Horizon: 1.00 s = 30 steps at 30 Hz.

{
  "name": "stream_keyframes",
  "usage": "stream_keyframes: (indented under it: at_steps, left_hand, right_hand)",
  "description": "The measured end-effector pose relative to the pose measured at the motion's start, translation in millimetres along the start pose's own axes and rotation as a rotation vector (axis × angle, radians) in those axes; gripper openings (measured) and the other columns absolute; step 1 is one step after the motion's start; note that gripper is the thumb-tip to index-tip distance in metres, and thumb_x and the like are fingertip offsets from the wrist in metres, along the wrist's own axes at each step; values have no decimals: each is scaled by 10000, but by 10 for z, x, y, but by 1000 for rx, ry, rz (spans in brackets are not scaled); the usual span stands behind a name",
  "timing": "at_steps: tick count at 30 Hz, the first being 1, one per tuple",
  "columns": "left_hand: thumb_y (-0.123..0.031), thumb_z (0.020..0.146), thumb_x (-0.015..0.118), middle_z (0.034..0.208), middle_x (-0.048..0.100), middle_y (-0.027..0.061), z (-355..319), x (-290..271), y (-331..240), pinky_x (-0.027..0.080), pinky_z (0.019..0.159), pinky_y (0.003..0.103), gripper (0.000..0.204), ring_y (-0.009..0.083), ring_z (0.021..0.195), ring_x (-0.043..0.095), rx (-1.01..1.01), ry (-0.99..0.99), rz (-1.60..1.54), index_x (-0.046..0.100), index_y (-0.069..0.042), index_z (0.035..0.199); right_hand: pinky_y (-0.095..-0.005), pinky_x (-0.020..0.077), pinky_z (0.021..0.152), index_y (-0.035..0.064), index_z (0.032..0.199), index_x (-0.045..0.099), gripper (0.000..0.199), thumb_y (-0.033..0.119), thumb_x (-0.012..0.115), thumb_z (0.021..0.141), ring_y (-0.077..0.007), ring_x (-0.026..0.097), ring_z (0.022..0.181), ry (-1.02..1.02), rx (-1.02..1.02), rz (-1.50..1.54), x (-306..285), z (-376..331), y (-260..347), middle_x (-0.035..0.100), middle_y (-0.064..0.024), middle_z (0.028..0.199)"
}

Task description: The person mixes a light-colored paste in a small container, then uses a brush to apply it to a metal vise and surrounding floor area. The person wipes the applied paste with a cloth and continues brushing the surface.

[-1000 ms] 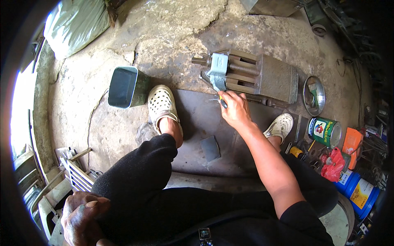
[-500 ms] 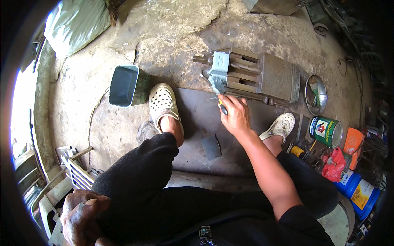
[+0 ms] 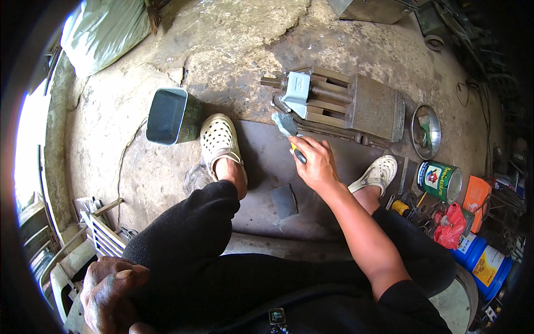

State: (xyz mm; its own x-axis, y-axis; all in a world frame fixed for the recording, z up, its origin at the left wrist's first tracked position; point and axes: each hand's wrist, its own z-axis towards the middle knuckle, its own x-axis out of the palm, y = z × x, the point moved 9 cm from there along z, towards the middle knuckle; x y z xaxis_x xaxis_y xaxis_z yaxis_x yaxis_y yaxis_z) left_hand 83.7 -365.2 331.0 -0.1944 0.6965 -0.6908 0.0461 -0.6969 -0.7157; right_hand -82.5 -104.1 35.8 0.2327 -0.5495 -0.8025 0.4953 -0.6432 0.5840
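Observation:
My right hand (image 3: pixel 317 161) is closed round the black-and-yellow handle of a paintbrush (image 3: pixel 285 123). Its bristles, coated in pale blue-grey paint, point up and left, just below the near end of a machine vise (image 3: pixel 378 106). That vise lies on its side on the ground, with a bare metal body and a screw. One end block (image 3: pixel 297 89) wears wet-looking light blue paint; the brush tip appears apart from it. At the lower left, my left hand (image 3: pixel 111 286) rests by my thigh with its fingers curled; nothing shows in it.
A dark square bucket (image 3: pixel 194 119) stands left of my shoe. Between my feet lies a dark sheet (image 3: pixel 285 201), perhaps sandpaper. To the right are a metal bowl (image 3: pixel 435 139) holding a brush, a green paint can (image 3: pixel 439 181), a red plastic bag (image 3: pixel 451 225) and a blue bucket (image 3: pixel 484 264).
My right hand has drawn the paintbrush off the blue-painted block, slightly down and left, so its bristles now show. The left hand stays in place.

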Motion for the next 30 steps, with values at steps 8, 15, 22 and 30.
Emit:
stream_keyframes:
  at_steps: [8,15,22,30]
  left_hand:
    - [-520,931,549,890,618,184,-39,-26,21,422,780,406,626,257,820,557,1,-44,3,615,60,1159]
    - [-518,929,556,899,628,181,-82,-68,122,425,751,402,635,252,803,548,32,-43,-31,604,45,1219]
    - [-509,932,550,903,625,183,-80,-44,92,419,767,408,640,249,803,539,64,7,-33,584,34,1269]
    - [-507,935,544,897,620,178,-105,-107,163,417,769,408,640,256,811,543,77,21,-17,580,36,1272]
  right_hand:
    - [-412,455,809,67,1167,700,314,74,694,853,-304,672,957,9,11,-140,19,173,-195,714,-118,1074]
    - [-414,447,793,67,1148,703,293,95,702,857,-304,676,911,9,-13,-110,55,96,-141,718,-118,1035]
    - [-407,447,792,65,1159,708,302,78,691,857,-301,667,897,65,36,-138,109,209,-184,712,-123,1026]
    - [-410,447,794,67,1146,710,289,86,691,859,-311,671,897,65,30,-126,33,163,-158,714,-126,1019]
